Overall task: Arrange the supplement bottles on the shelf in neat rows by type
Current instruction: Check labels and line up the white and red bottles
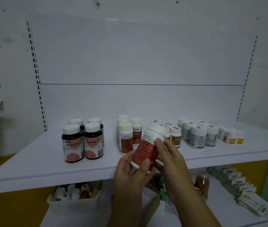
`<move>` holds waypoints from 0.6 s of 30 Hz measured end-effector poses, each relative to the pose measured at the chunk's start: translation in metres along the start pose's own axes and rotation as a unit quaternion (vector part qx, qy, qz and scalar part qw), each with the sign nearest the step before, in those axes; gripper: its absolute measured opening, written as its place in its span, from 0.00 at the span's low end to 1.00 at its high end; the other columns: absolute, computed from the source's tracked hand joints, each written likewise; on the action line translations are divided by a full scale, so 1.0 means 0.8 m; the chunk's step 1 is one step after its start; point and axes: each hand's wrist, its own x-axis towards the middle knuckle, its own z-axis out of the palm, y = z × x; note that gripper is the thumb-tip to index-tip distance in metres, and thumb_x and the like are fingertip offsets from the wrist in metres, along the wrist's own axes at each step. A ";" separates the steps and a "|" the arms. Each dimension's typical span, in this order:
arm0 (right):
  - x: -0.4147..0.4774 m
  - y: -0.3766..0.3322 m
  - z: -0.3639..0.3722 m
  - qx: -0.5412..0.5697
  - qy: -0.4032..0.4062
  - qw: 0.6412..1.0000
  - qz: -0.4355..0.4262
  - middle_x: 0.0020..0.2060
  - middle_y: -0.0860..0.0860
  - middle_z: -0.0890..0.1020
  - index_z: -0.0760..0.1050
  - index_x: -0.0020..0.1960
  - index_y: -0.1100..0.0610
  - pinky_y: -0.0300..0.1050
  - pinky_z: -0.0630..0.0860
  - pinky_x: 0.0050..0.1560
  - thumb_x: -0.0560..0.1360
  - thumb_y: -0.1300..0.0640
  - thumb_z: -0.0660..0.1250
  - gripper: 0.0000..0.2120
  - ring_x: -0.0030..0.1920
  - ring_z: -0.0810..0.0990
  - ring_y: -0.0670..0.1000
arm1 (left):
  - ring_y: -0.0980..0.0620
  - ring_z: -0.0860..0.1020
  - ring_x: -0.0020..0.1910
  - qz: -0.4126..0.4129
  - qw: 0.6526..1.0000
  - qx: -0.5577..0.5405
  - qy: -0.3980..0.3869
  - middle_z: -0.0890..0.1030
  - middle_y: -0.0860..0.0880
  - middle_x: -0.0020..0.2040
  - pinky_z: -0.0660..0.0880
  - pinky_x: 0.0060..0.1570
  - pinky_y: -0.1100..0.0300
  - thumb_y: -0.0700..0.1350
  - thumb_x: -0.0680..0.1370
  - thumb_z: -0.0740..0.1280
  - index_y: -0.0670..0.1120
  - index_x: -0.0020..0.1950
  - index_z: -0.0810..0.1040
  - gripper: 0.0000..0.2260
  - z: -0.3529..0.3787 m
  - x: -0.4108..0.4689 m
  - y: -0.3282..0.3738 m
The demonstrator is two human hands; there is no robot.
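**Red-label bottle in both hands, not yet in a row**

The white shelf [31, 161] is the biggest thing in my view, and its layout explains itself. Each kind of bottle stands in its own cluster, with bare gaps between clusters that separate the types. From left to right I read:

- four dark bottles [82, 141] in a two-by-two block
- the white bottles with red labels [126, 136]
- a few small brown-labelled bottles [175, 139]
- the blue-labelled bottles [198, 136]
- the small yellow-labelled bottles [231, 137] at the far right

All of them stand upright. Below, on the lower shelf [223, 199], a white basket [74, 203] holds more bottles mixed together. I judge that to be stock waiting to be sorted.

In front of the red-label cluster is the bottle [146, 148] in hand. It is above the shelf's front edge and touches nothing on the shelf. The left hand [130, 171] grips its base from below, with fingers curled behind and the thumb across the lower label. The right hand [171, 158] wraps its side, with the thumb pressed just under the cap. I take the two-handed hold as a way to turn the label toward the camera and check the type before setting the bottle down.

The bottle is tilted, with its cap pointing away and to the right. Its body is white plastic. The label is mostly red-brown with fine pale print I cannot read, and white above that. The cap is white and wide. It looks like a match for the red-label cluster just behind it.
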 end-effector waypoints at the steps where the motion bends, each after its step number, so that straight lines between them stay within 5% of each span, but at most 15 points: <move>1: -0.003 0.004 0.001 -0.001 -0.005 1.000 0.007 0.48 0.49 0.85 0.77 0.57 0.45 0.52 0.81 0.50 0.69 0.44 0.67 0.17 0.51 0.83 0.51 | 0.50 0.84 0.45 0.022 0.999 0.026 0.010 0.83 0.49 0.48 0.82 0.41 0.57 0.39 0.64 0.73 0.50 0.52 0.76 0.18 0.002 -0.002 -0.003; 4: -0.005 0.008 -0.002 0.004 0.007 1.000 -0.004 0.46 0.49 0.85 0.77 0.57 0.48 0.52 0.82 0.48 0.65 0.43 0.66 0.22 0.50 0.84 0.51 | 0.53 0.84 0.43 0.025 0.998 0.050 -0.006 0.82 0.51 0.46 0.81 0.41 0.59 0.39 0.65 0.72 0.51 0.51 0.75 0.17 0.003 -0.002 -0.006; 7: -0.003 0.002 -0.004 0.041 0.009 0.999 -0.008 0.45 0.52 0.85 0.78 0.55 0.54 0.41 0.80 0.38 0.66 0.46 0.66 0.21 0.48 0.84 0.50 | 0.44 0.84 0.42 -0.090 0.991 -0.061 -0.077 0.84 0.41 0.47 0.82 0.36 0.55 0.47 0.64 0.67 0.45 0.54 0.75 0.19 -0.003 0.003 0.000; 10: -0.001 0.003 -0.003 0.052 -0.003 0.999 0.002 0.46 0.52 0.86 0.78 0.56 0.53 0.41 0.80 0.37 0.67 0.48 0.66 0.20 0.49 0.84 0.51 | 0.41 0.84 0.41 -0.155 0.976 -0.108 -0.106 0.84 0.37 0.47 0.82 0.34 0.54 0.47 0.65 0.66 0.41 0.58 0.74 0.23 -0.011 0.006 0.005; 14: 0.005 0.005 -0.005 0.021 0.010 1.000 -0.006 0.49 0.50 0.85 0.77 0.55 0.48 0.46 0.78 0.48 0.70 0.48 0.66 0.14 0.52 0.83 0.50 | 0.40 0.82 0.49 -0.054 0.996 -0.065 -0.031 0.82 0.38 0.53 0.81 0.36 0.54 0.40 0.63 0.70 0.43 0.56 0.76 0.21 -0.014 0.008 0.000; 18: 0.010 -0.006 -0.008 -0.048 0.004 0.999 -0.026 0.47 0.50 0.85 0.77 0.56 0.50 0.43 0.79 0.45 0.61 0.42 0.67 0.25 0.46 0.84 0.48 | 0.55 0.84 0.39 0.042 0.996 0.075 0.013 0.82 0.48 0.47 0.79 0.31 0.62 0.29 0.62 0.73 0.47 0.49 0.75 0.21 -0.015 -0.001 -0.005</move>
